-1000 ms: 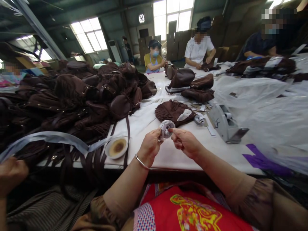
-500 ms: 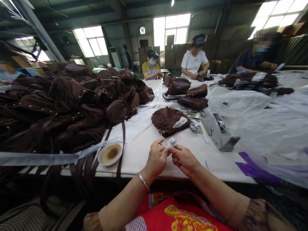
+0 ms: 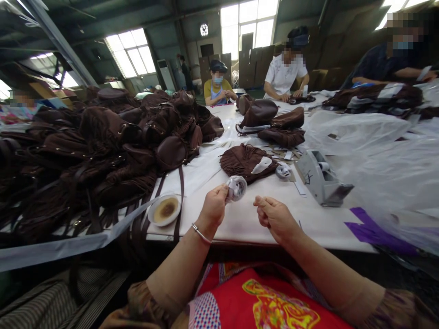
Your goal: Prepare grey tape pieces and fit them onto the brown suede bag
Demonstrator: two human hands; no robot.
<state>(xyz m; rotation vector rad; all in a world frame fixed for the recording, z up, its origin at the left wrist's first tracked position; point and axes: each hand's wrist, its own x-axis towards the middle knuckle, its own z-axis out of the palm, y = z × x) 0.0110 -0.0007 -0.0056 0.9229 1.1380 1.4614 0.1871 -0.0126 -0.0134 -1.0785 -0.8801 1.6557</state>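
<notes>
My left hand [image 3: 214,208], with a metal bangle at the wrist, holds a small crumpled roll of clear wrap or tape [image 3: 236,188] above the white table [image 3: 247,219]. My right hand [image 3: 274,217] hovers a little to the right of it, fingers curled in, and I cannot see anything in it. Just beyond the roll lies a brown fringed bag [image 3: 247,161] with a white tag on it.
A big heap of brown bags [image 3: 113,137] fills the left of the table. A small dish [image 3: 164,211] sits near the front edge. A grey tape dispenser [image 3: 320,179] stands right. Clear plastic sheeting [image 3: 377,155] covers the right. Three people work at the far end.
My right hand has drawn away from the roll, which stays in my left hand and sits higher. The grey strip at the left has dropped lower.
</notes>
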